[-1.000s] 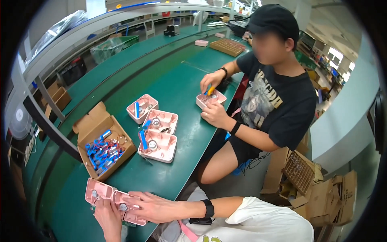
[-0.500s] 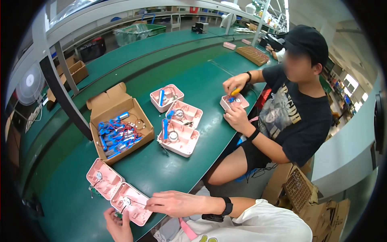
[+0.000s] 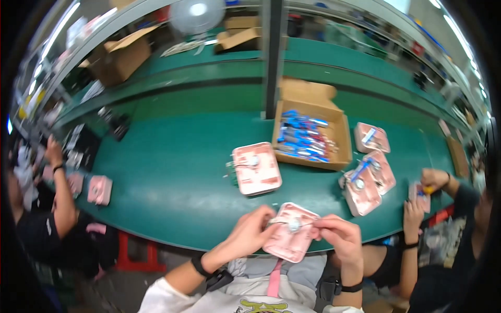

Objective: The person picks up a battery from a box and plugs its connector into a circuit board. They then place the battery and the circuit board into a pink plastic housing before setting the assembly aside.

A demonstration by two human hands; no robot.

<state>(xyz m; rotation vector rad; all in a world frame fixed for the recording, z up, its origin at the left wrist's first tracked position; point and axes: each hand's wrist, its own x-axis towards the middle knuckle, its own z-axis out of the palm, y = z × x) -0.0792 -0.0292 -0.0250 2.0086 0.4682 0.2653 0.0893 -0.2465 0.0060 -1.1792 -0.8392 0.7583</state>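
An open pink plastic housing (image 3: 286, 250) is tilted between my hands at the table's front edge. Inside it sits a round silver part (image 3: 295, 225), which looks like a small speaker. My left hand (image 3: 247, 232) grips the housing's left rim, with the thumb over the edge. At the right rim, the thumb and fingers of my right hand (image 3: 342, 236) pinch what looks like a thin wire; blur softens the detail. Just beyond lies a second pink housing (image 3: 262, 180), with a round part inside and a green circuit board (image 3: 233, 175) at its left side.
A cardboard box (image 3: 313, 163) of blue battery cells with red wires stands behind. To its right are several pink housings (image 3: 362, 201) holding blue cells. A metal post (image 3: 273, 62) rises behind the table (image 3: 172, 172). Co-workers' hands (image 3: 413, 213) work at both sides.
My view has swung left, bringing the left co-worker into sight. The housing in my hands is now apart from the second one, nearer to me. My left hand has moved onto its rim.
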